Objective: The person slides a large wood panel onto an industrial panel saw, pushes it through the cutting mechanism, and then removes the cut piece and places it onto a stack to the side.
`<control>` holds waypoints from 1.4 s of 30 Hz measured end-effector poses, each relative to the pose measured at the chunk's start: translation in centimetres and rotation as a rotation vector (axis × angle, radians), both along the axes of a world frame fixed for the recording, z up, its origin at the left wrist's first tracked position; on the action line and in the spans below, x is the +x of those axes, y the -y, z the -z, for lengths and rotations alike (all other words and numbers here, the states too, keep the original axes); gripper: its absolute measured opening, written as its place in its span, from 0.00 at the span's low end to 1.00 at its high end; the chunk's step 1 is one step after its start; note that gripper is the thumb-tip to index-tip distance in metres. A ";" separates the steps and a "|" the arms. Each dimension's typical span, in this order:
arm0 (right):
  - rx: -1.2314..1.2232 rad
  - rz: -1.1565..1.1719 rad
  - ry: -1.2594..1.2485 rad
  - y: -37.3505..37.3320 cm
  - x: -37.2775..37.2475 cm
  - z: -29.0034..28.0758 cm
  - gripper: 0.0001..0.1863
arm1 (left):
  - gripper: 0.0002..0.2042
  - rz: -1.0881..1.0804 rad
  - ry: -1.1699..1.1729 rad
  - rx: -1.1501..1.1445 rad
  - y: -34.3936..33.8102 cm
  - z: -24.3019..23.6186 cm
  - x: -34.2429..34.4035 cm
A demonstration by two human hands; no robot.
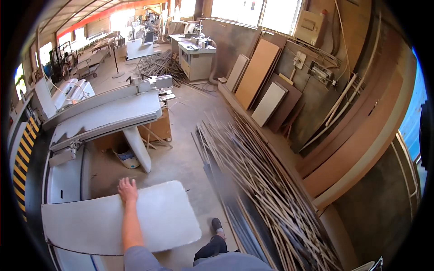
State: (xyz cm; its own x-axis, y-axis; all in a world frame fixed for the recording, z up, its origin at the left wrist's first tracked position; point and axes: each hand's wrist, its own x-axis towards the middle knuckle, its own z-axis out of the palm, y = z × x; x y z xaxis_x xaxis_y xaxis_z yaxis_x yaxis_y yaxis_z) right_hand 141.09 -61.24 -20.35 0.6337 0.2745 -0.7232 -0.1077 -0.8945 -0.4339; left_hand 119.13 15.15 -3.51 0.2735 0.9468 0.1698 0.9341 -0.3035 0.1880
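Note:
My left hand [128, 189] rests palm down at the far edge of a pale grey flat tabletop [167, 217] with rounded corners. Its fingers are stretched out past that edge, slightly apart, and hold nothing that I can see. The tabletop's left end meets the frame [65, 174] of a large machine. Beyond my hand is the machine's raised sliding table [108, 110], with a metal fence along its far side. Under it stand a pale slanted leg [137, 149] and a whitish bucket [126, 158]. My right hand is out of the picture.
A long heap of thin wood strips [266, 194] covers the floor to my right. Several boards [257, 74] lean on the right wall. Farther off are a scrap pile [160, 65] and another machine [196, 56]. Black-and-yellow stripes [25, 153] mark the left side.

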 end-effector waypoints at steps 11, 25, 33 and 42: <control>-0.007 -0.181 0.005 -17.0 26.6 -5.9 0.22 | 0.17 -0.329 0.036 -0.046 -4.4 -0.7 0.0; -0.110 -0.998 0.086 -50.0 56.5 8.9 0.25 | 0.22 -0.445 0.103 0.061 -4.5 -1.1 3.8; 1.005 -1.322 0.203 -99.7 37.0 -12.7 0.10 | 0.23 -0.795 0.075 0.284 -6.1 0.4 2.9; 1.258 -1.561 0.189 -123.4 15.1 -21.7 0.10 | 0.21 -1.127 0.210 0.382 -6.3 -0.6 2.0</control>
